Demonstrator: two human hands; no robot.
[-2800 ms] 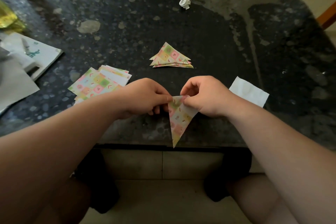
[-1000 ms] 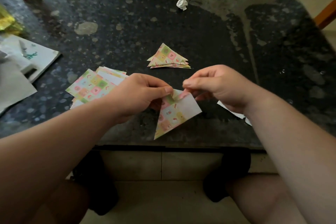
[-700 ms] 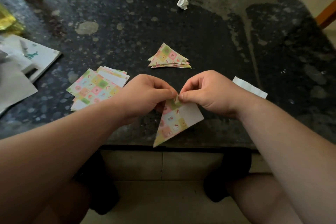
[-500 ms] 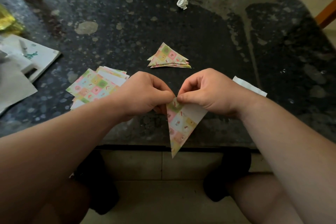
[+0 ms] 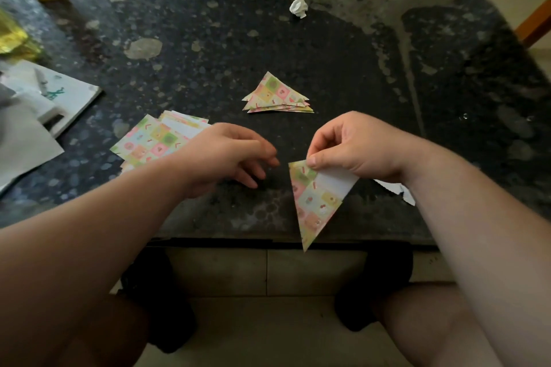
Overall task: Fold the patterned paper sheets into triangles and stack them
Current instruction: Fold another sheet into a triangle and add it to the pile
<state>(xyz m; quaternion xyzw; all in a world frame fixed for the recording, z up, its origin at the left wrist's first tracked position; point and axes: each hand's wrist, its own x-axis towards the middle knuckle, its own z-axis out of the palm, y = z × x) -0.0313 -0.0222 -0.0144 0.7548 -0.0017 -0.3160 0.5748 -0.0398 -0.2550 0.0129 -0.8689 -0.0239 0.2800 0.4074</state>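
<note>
Over the near edge of the table (image 5: 328,48), a folded triangle (image 5: 316,202) hangs point down, clear of the surface. The right hand (image 5: 357,149) pinches its upper corner between thumb and forefinger. A white flap shows along the triangle's right side; whether the layers lie flush there cannot be told.

The left hand (image 5: 229,155) hovers just beside it, not touching the paper. Its fingers are relaxed and loosely bent, and it holds nothing.

Beyond the hands, near the middle of the table, sits the stack of triangles (image 5: 277,95). It is several pieces deep with edges slightly fanned. To the left, partly under the left forearm, lies the pile of flat sheets (image 5: 149,140), not yet folded.

Assessment: the task is part done. The held piece appears folded and awaits placing on the stack. The flat pile looks thicker than one or two sheets, so a fair share of folding is left.

Also noted: a ball of crumpled paper (image 5: 299,8) at the far side, and a white scrap (image 5: 396,189) under the right wrist.
</note>
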